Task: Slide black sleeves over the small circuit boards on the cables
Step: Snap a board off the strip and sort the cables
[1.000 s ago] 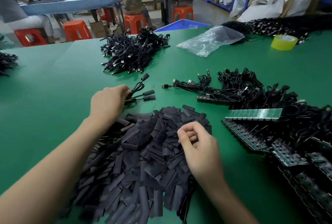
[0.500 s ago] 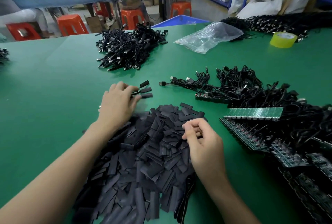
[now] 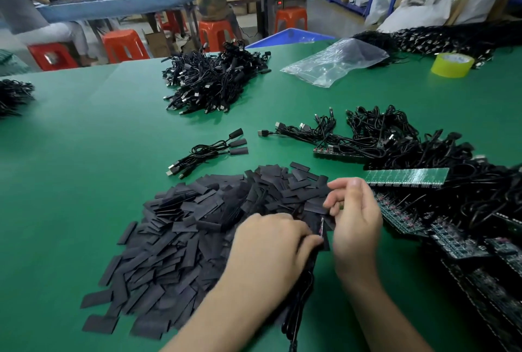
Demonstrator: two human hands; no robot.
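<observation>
The left hand (image 3: 271, 241) has left the three finished cables (image 3: 209, 152) on the far side of the pile and come back across to meet the right hand (image 3: 357, 219); those cables now lie alone on the green table (image 3: 84, 159).

Nearest, a black cable (image 3: 299, 292) runs up from the bottom edge into the left hand, whose fingers are curled round it just below a small board (image 3: 322, 226), which stands edge-on between the two hands. The right hand's thumb and fingertips are pinched on a black sleeve (image 3: 317, 207), touching the top of the board; whether it has started over the end is too small to tell.

To do this well, I would grip the cable close behind the board so it cannot bend. Squeeze the flat sleeve's edges to open its mouth, line it square with the board's end, then push until the board is fully covered.

Under and beyond the hands spreads the pile of sleeves (image 3: 183, 233). To the right lie green board strips (image 3: 406, 178) and a heap of bare cables (image 3: 395, 139). Farther off sit a finished heap (image 3: 209, 83), a plastic bag (image 3: 336, 62) and a yellow tape roll (image 3: 452, 65).
</observation>
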